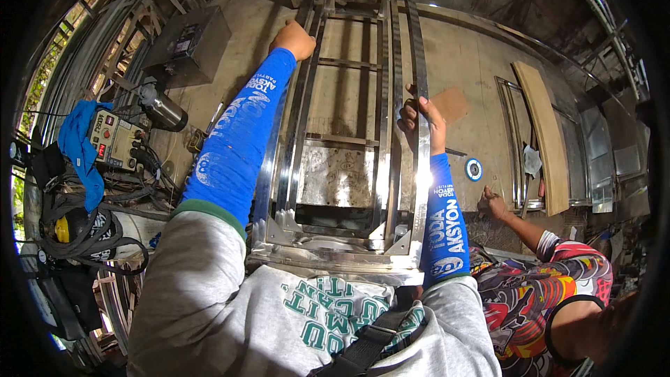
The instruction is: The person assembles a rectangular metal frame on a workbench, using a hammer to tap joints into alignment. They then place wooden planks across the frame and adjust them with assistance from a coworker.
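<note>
A long, shiny metal frame (342, 260) of welded square tubing stretches away from my waist, its near end against my body. My left hand (293, 40) is closed at the frame's left side rail, far up its length; the fingertips are partly hidden. Lower on the opposite side, my right hand (431, 120) grips the right side rail, thumb on the near face and fingers wrapped round the inside. Triangular corner plates (399, 246) sit at the near corners. Through the frame shows a worktop with a bright reflection and crossbars.
On the left are a welding machine (115, 141) with a blue cloth (82, 143), an angle grinder (162, 108), cables and a metal box (187, 45). To the right lie a round disc (474, 169), a wooden board (541, 136) and a co-worker's hand (493, 204), close by.
</note>
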Tool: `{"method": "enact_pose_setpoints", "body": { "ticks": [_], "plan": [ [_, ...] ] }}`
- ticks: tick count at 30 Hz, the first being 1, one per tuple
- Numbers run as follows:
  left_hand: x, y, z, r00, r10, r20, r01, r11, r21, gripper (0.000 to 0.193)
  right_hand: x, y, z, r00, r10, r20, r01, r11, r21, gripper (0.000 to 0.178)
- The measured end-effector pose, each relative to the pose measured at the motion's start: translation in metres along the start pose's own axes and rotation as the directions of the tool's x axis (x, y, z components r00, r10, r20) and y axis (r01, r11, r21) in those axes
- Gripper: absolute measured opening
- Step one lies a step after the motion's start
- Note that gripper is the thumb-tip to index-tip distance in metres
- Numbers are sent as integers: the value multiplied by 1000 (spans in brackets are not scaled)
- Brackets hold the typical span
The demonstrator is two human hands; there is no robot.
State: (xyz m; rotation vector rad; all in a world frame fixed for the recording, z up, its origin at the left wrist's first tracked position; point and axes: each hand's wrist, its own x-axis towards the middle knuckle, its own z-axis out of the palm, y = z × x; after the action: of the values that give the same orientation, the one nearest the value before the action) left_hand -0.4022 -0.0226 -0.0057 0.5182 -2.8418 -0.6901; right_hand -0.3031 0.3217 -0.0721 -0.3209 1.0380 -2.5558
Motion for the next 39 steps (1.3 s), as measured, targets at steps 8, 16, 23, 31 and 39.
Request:
{"method": "enact_pose_setpoints", "body": {
  "ticks": [8,16,23,31,39],
  "plan": [
    [-3,-3,-4,998,16,-55,-15,1000,12,62,-4,2,8,998,54,-12,-54,999,0,48],
    [35,-43,9,981,189,-44,-180,971,158,60,-1,3,14,976,35,-213,-71,984,-163,40],
    [51,-41,14,974,215,-73,-202,967,155,53,2,4,3,999,-44,-21,44,999,-7,34],
    [103,-82,35,968,249,-29,-242,959,150,67,9,11,0,983,-129,-130,115,987,-109,23],
    [146,-79,65,922,379,74,-385,894,229,54,27,5,-34,945,-301,-129,34,483,-875,45]
  ]
}}
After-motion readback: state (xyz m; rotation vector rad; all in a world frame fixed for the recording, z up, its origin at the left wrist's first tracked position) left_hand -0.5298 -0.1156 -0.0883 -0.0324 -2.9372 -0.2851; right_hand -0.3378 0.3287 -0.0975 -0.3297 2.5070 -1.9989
